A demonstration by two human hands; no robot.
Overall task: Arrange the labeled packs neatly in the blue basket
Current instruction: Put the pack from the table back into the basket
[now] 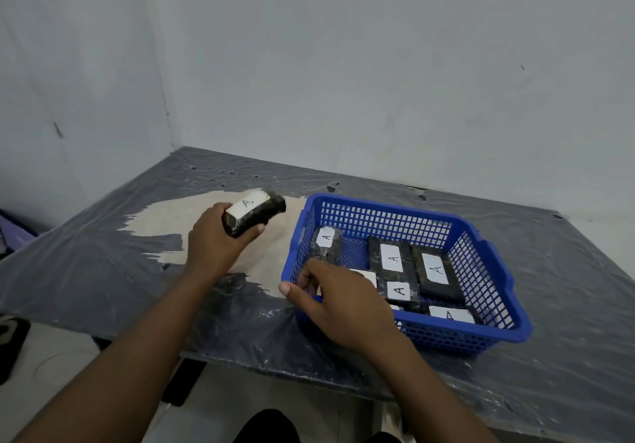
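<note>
Left hand (220,236), fingers clamped on a labeled pack (254,214) left of the blue basket (481,336); right hand (343,301), fingers pinching the basket's near-left rim. Risk: loose packs (436,272) inside may shift, leaving crooked rows.

Bare makeshift workroom, scuffed grey walls (343,64), worn plastic-covered table (103,253) set in the corner

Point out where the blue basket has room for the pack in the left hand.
Bare floor shows in the blue plastic mesh basket along its far wall, between the pack leaning in the far-left corner and the two long flat packs. The near half is crowded: packs overlap and the right hand covers the near-left corner.
</note>
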